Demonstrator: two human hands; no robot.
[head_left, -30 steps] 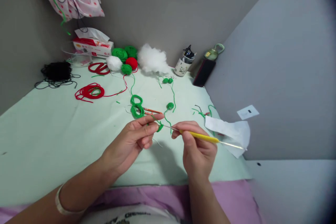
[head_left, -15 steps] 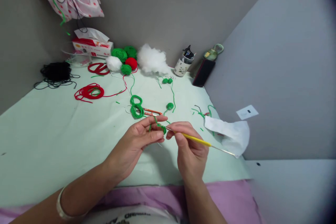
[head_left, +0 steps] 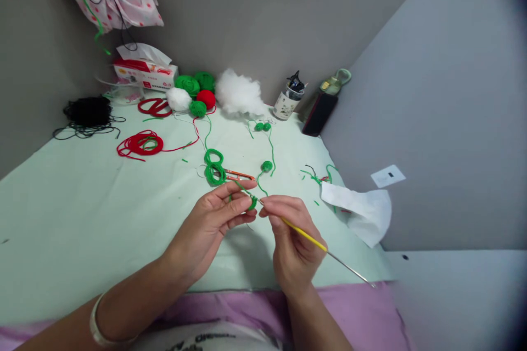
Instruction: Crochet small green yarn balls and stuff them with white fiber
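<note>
Jar (head_left: 285,103) w/ dark bits by wall; tissue box (head_left: 145,73) – tissue sticking out.

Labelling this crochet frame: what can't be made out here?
Head view only:
- Hook tip of the yellow crochet hook: hidden by the right hand fingers and the green piece.
- Green piece's stitches: too small, pinched by the left hand.
- Tissue box print: too small.
- Jar contents: dark, unclear.

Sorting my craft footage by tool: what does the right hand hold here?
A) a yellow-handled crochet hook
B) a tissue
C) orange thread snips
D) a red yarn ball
A: the right hand pinches a yellow-handled crochet hook, its tip at the small green crochet piece held by the left hand.
</note>
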